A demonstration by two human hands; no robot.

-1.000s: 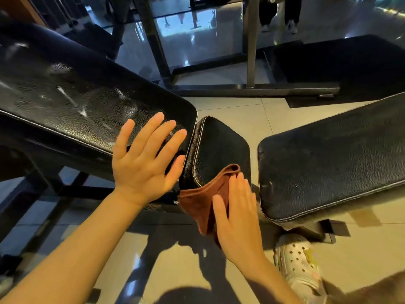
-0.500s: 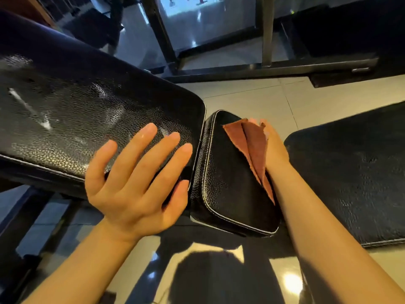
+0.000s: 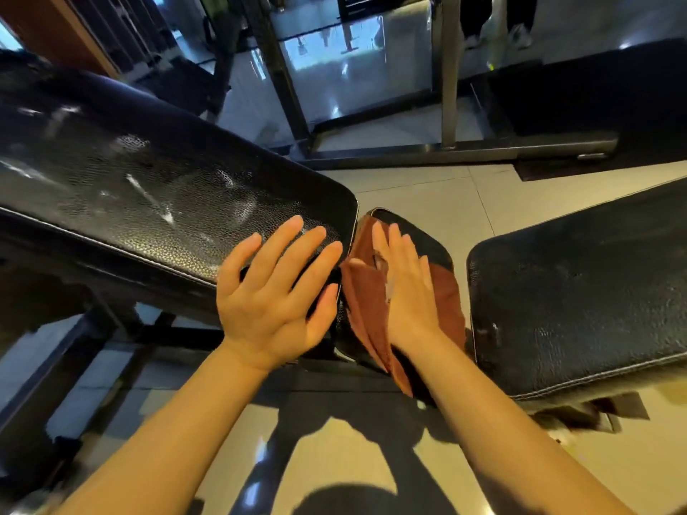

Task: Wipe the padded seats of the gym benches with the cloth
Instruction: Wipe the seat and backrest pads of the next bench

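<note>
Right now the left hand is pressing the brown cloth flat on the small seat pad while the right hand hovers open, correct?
Not quite: the hands are swapped. The head view shows the right hand pressing the brown cloth flat on the small seat pad, while the left hand hovers open beside it.

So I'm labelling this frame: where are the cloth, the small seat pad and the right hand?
cloth [image 3: 366,299]: head view, on its folded left part beside the hand.
small seat pad [image 3: 427,243]: head view, on its bare far corner.
right hand [image 3: 407,291]: head view, on the back of the hand.
</note>
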